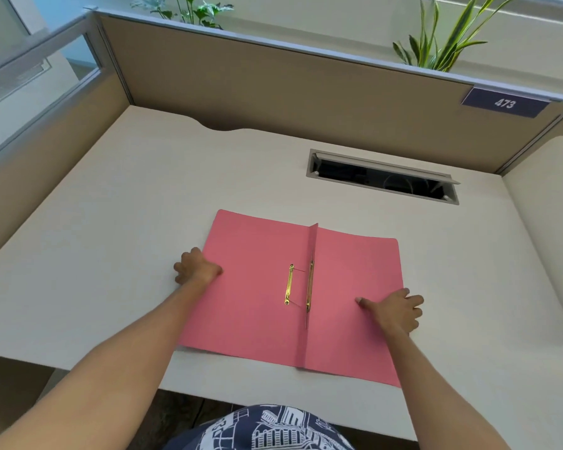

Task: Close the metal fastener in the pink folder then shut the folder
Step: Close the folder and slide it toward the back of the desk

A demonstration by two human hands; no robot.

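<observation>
The pink folder (257, 287) lies open on the desk (111, 222). Its metal fastener (298, 287) runs along the spine, between both hands. The right hand (395, 311), spread flat, looks nearer; the left hand (195, 267) curls over the folder's far edge.

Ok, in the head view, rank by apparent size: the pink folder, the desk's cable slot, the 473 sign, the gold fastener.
Largest to smallest:
1. pink folder
2. cable slot
3. 473 sign
4. gold fastener

The sign sits farther away, so its true size is unsure.
</observation>
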